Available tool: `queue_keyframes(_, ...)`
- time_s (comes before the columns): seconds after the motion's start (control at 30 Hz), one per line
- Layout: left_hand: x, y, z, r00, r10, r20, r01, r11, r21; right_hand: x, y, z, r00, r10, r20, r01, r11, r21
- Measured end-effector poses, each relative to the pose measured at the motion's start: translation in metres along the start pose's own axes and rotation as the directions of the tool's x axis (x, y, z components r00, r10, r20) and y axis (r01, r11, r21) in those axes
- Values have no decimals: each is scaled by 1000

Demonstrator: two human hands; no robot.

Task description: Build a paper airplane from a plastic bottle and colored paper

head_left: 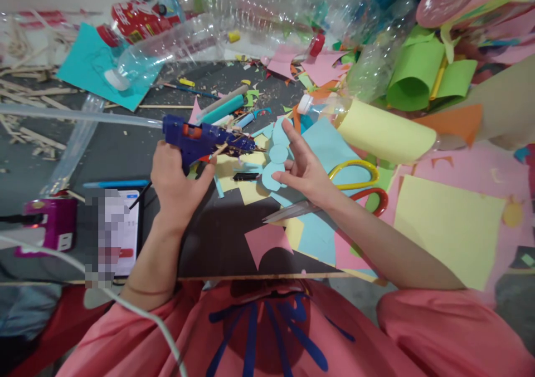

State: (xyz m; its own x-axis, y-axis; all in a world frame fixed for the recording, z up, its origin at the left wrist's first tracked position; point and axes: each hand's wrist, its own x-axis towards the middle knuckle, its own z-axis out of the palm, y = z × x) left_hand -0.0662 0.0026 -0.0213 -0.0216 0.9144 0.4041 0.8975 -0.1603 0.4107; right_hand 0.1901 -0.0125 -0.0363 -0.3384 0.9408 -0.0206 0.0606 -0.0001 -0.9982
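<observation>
My left hand (178, 176) is wrapped round the handle of a blue glue gun (209, 140), with a clear glue stick (125, 118) running out of its back. The nozzle points right, close to a shape of joined light blue paper circles (278, 154). My right hand (307, 168) holds that shape's lower circle between thumb and fingers, with the index finger stretched upward. Under the right wrist lie scissors (355, 193) with yellow and red handles. Light blue paper sheets (324, 143) are spread beneath the hand.
Plastic bottles (163, 43) lie across the back. A phone (125, 226) and a purple box with cables (52, 226) are at left. Yellow paper (451, 221) and pink paper (267, 243) lie at right and in front. Wooden sticks (35, 90) are scattered far left.
</observation>
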Motion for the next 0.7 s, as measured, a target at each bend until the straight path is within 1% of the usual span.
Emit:
queue_keyframes(0.07, 0, 2, 0, 1000, -14, -10, 14, 1000, -15, 0, 0, 0, 1000, -8, -5, 8, 1000, 1)
queue_keyframes(0.1, 0, 3, 0, 1000, -1, -7, 1, 1000, -21, 0, 0, 1, 1000, -9, -2, 9, 1000, 7)
queue_keyframes(0.23, -1, 4, 1, 997, 62, 45, -62, 998, -9, 0, -1, 2, 1000, 2, 25, -3, 1000, 20)
queue_keyframes(0.43, -1, 3, -1, 992, 72, 104, -68, 997, -44, 0, -2, 2, 999, -8, 34, 8, 1000, 12)
queue_keyframes(0.7, -7, -10, 13, 984, 174, 30, -173, 984, -29, 2, 0, 1, 998, -28, 49, 26, 999, 23)
